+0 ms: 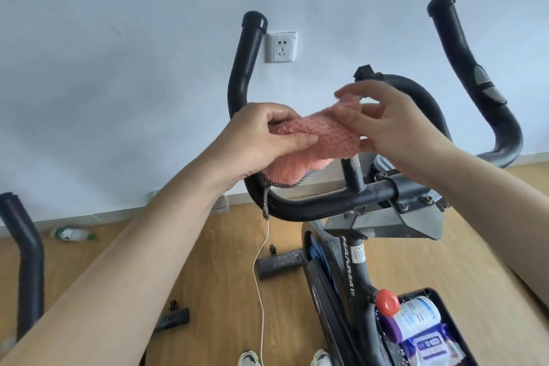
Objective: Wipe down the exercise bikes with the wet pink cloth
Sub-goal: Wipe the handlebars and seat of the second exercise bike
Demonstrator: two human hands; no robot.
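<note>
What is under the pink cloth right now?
The black handlebar curves beneath the pink cloth, held by left hand and right hand. Its hanging edge covers whether it touches the bar.

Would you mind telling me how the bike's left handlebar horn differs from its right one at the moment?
The left handlebar horn shows plain black padding, while the right handlebar horn carries grey metal pads. The left horn's lower bend sits behind the left hand and the pink cloth; the right horn is untouched. Both are black, capped and curve upward.
</note>
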